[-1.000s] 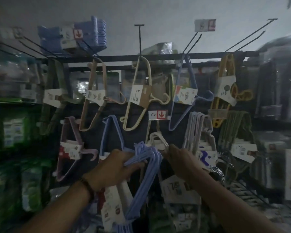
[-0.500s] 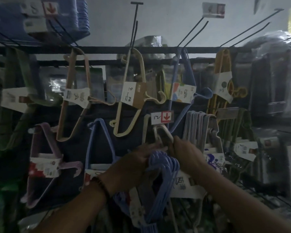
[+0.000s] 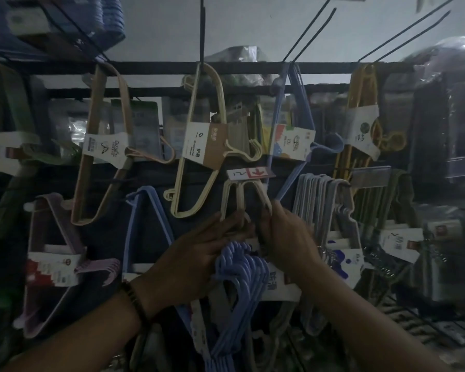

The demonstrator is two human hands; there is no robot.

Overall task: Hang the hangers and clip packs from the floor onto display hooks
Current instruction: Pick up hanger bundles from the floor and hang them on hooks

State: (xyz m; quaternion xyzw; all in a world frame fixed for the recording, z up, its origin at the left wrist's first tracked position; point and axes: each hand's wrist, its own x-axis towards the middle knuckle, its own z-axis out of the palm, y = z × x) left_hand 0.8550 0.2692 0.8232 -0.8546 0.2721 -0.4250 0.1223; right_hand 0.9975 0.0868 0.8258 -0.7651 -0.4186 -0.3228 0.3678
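A bundle of blue hangers (image 3: pixel 239 277) hangs down from my left hand (image 3: pixel 196 253), which grips it near its top. My right hand (image 3: pixel 285 237) is closed around the lower part of a pack of white hangers (image 3: pixel 242 194) that hangs on a display hook under a red-arrow price tag (image 3: pixel 250 173). Both hands meet just below that hook, fingers almost touching. The hook's tip is hidden behind the tag and the hangers.
Packs of hangers fill the rack: beige (image 3: pixel 102 146), cream (image 3: pixel 202 146), blue (image 3: pixel 293 135), yellow (image 3: pixel 360 124), pink (image 3: pixel 51 259), grey-white (image 3: pixel 325 210). Long bare hooks (image 3: pixel 403 30) stick out above the black rail (image 3: pixel 253 67). Wrapped goods (image 3: pixel 446 116) stand at the right.
Both hands have risen and come together under the tagged hook, carrying the blue bundle up and to the right. The camera has moved closer to the rack.
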